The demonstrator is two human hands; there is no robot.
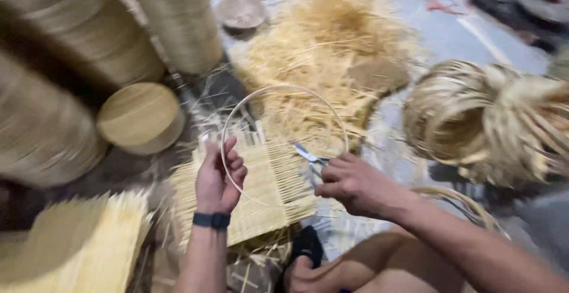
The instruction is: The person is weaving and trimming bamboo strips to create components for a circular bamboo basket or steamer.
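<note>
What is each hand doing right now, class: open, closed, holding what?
Left hand: closed on the thin bamboo hoop, above the woven bamboo mat.
Right hand: closed on scissors, blades pointing towards the hoop.

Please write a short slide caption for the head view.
Left hand holds a thin hoop over a woven mat; right hand grips scissors.

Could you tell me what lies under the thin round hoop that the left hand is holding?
Under the hoop lies a square woven mat of pale strips, and beyond it a heap of loose straw shavings. The left hand covers part of the mat; the floor beneath is hidden.
</note>
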